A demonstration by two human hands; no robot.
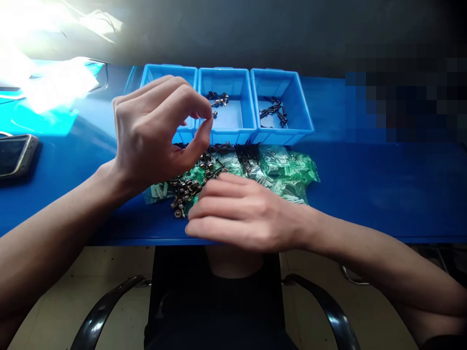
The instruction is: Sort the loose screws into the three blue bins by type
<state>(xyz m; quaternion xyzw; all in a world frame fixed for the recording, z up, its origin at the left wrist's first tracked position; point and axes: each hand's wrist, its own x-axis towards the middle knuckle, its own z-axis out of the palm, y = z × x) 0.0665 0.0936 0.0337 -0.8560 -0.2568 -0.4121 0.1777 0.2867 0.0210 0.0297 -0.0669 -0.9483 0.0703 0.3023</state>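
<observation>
Dark wall behind, glare over the far left corner; blue bench [383, 194] across the view. Three open bins stand abreast toward its far edge, just beyond a heap of screws [186, 189] and bags [306, 167] nearer the near edge, probably so that both hands reach all of it from the chair. Left hand [164, 129] arched high, likely to clear the bin rims, thumb and forefinger brought together in a narrow pinch before the middle bin [233, 133]; a small screw [215, 114] shows right at the tips. Right hand [237, 209] low over the heap, fingers curled downward. From this angle I cannot tell whether that screw is gripped or lies behind the tips, nor what the right fingertips hold. Middle bin: a few dark and silvery screws, mostly toward its far side. Right bin [282, 136]: loose black screws [272, 111]. Left bin [171, 71]: inside mostly masked by the hand. Bags are clear and greenish, some with white plugs [159, 190]. Phone [18, 155] at the bench's left.
</observation>
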